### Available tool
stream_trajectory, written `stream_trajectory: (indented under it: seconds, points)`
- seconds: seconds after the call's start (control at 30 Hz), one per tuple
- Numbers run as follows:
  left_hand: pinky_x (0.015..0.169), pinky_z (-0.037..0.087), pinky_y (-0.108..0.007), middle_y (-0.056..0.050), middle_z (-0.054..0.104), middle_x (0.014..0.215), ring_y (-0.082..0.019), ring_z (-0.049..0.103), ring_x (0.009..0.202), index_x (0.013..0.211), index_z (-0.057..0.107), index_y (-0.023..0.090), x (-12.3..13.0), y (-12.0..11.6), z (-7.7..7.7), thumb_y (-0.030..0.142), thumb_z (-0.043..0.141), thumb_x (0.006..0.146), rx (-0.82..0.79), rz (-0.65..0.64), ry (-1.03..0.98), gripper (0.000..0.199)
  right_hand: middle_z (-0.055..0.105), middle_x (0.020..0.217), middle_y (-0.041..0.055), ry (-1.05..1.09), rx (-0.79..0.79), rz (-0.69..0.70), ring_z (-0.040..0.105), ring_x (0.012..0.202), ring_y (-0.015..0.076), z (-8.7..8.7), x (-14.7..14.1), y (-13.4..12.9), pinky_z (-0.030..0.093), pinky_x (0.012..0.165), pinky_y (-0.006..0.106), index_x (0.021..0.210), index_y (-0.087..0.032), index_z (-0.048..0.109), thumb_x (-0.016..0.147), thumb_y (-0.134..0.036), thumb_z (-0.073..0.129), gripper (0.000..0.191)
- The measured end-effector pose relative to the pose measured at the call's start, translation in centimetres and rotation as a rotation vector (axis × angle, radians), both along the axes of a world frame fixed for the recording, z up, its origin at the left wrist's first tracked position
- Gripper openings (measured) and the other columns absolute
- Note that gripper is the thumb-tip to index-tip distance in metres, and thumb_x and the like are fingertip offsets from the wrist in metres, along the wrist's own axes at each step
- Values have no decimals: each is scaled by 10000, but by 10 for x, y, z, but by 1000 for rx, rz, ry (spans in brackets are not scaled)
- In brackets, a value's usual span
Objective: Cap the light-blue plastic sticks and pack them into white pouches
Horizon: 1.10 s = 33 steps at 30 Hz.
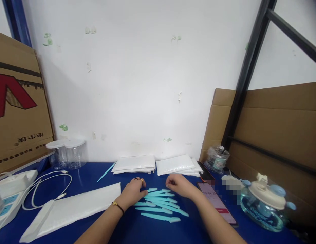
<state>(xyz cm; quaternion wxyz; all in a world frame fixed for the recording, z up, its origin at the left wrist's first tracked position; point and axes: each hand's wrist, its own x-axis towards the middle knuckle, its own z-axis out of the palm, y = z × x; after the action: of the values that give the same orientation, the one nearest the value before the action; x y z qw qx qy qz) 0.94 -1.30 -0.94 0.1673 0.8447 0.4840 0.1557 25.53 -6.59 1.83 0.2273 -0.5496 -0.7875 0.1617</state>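
Several light-blue eyebrow razors [163, 200] lie in a loose, overlapping pile on the blue table, in front of me. At the pile's left edge is my left hand [134, 191], its thumb apart from its bent fingers; nothing shows in its grip. My right hand [180, 185] is just beyond the pile's upper right side, its fingers curled in and holding nothing that I can see. Left of my left wrist lies a long white padded mailer [78, 206]. Farther back to the left, a single thin light-blue stick [106, 172] rests apart from the pile.
Two stacks of white padded mailers [134, 164] [175, 165] lie against the wall. At right are a phone [219, 205], a plastic-wrapped cup [218, 158] and a teapot-shaped bottle [264, 203]. Clear jars [75, 154], a power strip [19, 189] and white cables [37, 189] occupy the left.
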Motion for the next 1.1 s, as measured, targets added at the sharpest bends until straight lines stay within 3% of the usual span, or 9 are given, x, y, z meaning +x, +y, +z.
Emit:
stream_trajectory:
  seconds: [0.1,0.27,0.6,0.77,0.9,1.0,1.1]
  points:
    - [654,409,-252,-26,648,793,-178,596,763,761,634,190,7,16,-7,264,549,725,-87,-21,25,118,624,722,17,124,-4,-72,536,655,137,-18,-6,21,387,583,212,806,-160,687,791,-223,552,149]
    - [610,375,-229,2,643,795,-146,578,722,802,623,202,16,21,-13,279,517,759,-61,-62,-71,138,614,764,9,196,5,-39,536,691,140,-40,-13,27,392,607,215,811,-192,695,802,-297,578,157]
    - [646,356,-247,11,640,754,-144,560,703,795,620,198,24,23,-4,299,490,783,-58,-126,-139,165,613,700,-5,203,-28,-55,507,625,120,-38,-11,29,348,545,199,759,-173,666,779,-295,606,137]
    - [715,352,-265,5,663,796,-163,579,797,778,641,217,19,33,-5,290,515,781,-6,-57,-52,146,592,612,-7,221,-61,-176,492,570,116,-42,29,34,334,523,207,700,-150,665,787,-298,581,191]
    - [824,336,-314,-1,659,968,-203,549,969,881,644,256,16,33,-3,302,577,758,74,-3,-43,148,603,630,-3,181,-105,-256,518,585,135,-44,55,34,360,536,222,711,-154,680,711,-307,660,154]
    - [834,335,-313,-1,640,1012,-202,545,970,941,630,265,18,27,0,335,594,750,97,-4,-85,207,610,767,5,147,14,-238,545,689,147,-38,49,28,398,620,234,760,-186,689,700,-288,679,119]
    - [802,340,-289,10,643,919,-188,566,890,874,645,259,22,19,2,399,603,737,24,-89,-79,200,586,809,-2,94,-17,-123,547,722,140,-32,31,22,400,657,233,775,-209,691,706,-283,683,101]
